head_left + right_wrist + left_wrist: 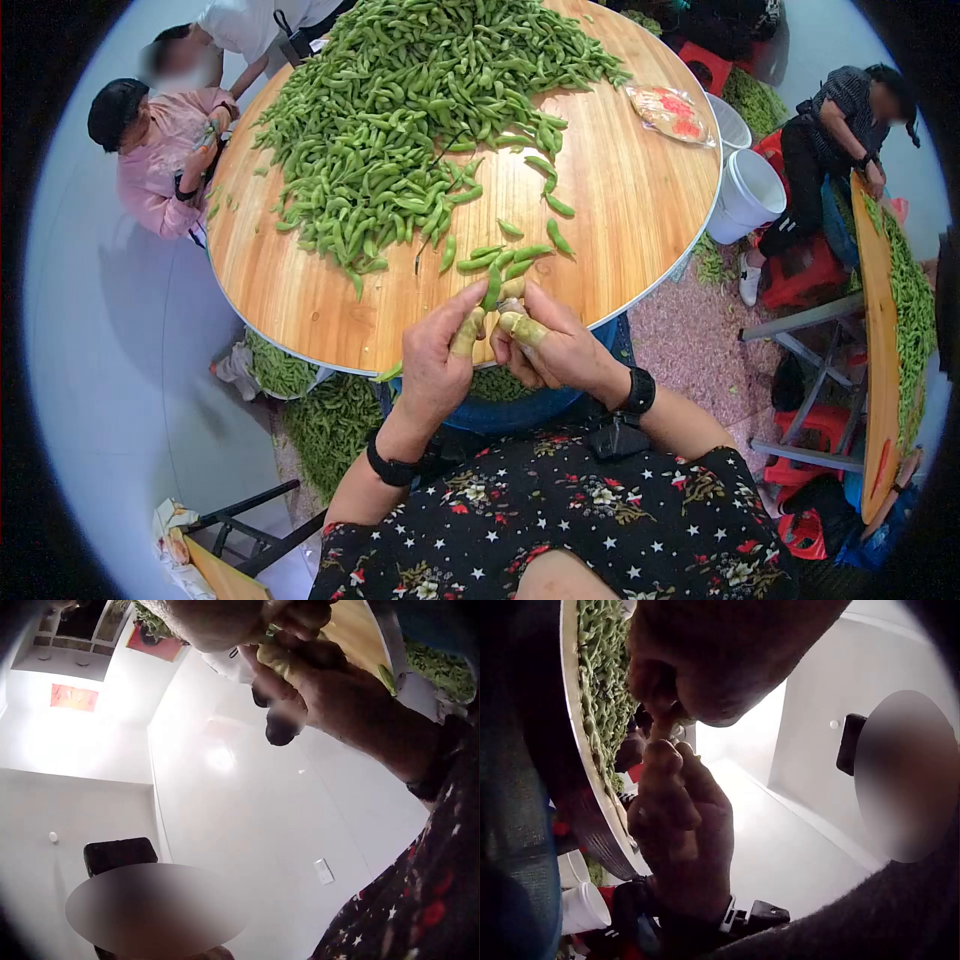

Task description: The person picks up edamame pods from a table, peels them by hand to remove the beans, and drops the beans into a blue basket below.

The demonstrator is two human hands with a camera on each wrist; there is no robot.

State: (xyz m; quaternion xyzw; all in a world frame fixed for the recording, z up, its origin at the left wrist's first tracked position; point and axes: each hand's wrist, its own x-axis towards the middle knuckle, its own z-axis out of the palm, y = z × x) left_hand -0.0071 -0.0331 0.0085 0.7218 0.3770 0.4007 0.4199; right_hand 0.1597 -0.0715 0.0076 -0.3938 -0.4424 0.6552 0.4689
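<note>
Both hands meet over the near edge of the round wooden table [620, 250]. My left hand [440, 345] pinches a green edamame pod [491, 288] between thumb and fingers, the pod standing nearly upright. From the other side my right hand [560, 345] grips at the same pod, its thumb and forefinger close together and the other fingers curled under. Yellowish covers wrap the thumbs and the right forefinger. In the left wrist view the right hand [682, 825] appears dark, with its fingertips up against the left hand. Several loose pods [510, 262] lie just beyond the fingertips.
A large heap of pods [400, 130] spreads over the far table. A clear bag with red print [670, 113] lies at right, near white buckets [752, 190]. Below the edge is a blue tub [510, 415]. Other people sit left and right; another pod-covered table [875, 350] stands right.
</note>
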